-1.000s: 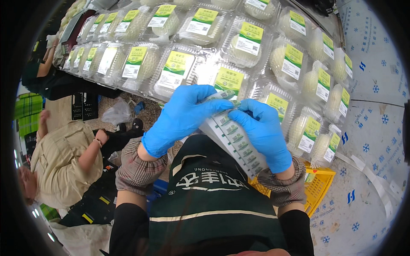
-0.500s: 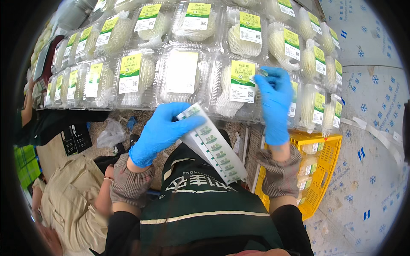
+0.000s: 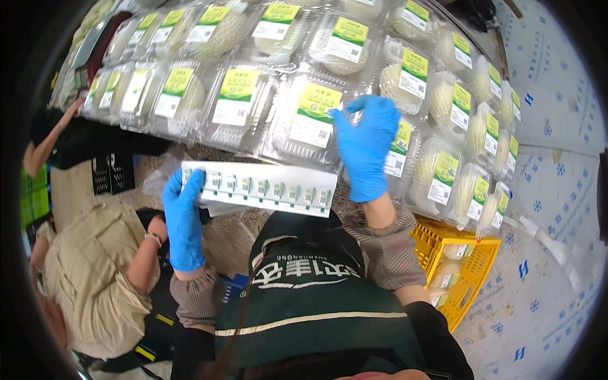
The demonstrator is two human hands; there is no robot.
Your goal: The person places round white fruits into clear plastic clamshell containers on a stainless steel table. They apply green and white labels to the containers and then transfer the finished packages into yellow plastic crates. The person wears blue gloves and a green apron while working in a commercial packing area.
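My left hand [image 3: 185, 218], in a blue glove, grips the left end of a white sheet of small green-and-white stickers [image 3: 266, 174], thumb on top. The sheet stretches level in front of my apron. My right hand [image 3: 367, 145], also gloved in blue, is over the front row of clear clamshell boxes. Its fingers are curled, and the thumb tip is at the right edge of a green-and-white label [image 3: 318, 107] on a clamshell box [image 3: 282, 136]. Whatever is between those fingertips is too small to make out. Pale round produce in foam netting [image 3: 434, 174] shows through nearby boxes.
Rows of labelled clamshell boxes [image 3: 218, 31] cover the table. Below its right side stands a yellow crate [image 3: 472, 278] holding more packs. A person in a beige garment [image 3: 101, 272] is close at my left. A black crate [image 3: 113, 174] sits on the floor beyond.
The sticker sheet has swung from slanting down to nearly level, my left hand now at its left end. My right hand has come down to the box's label. The view has turned somewhat.
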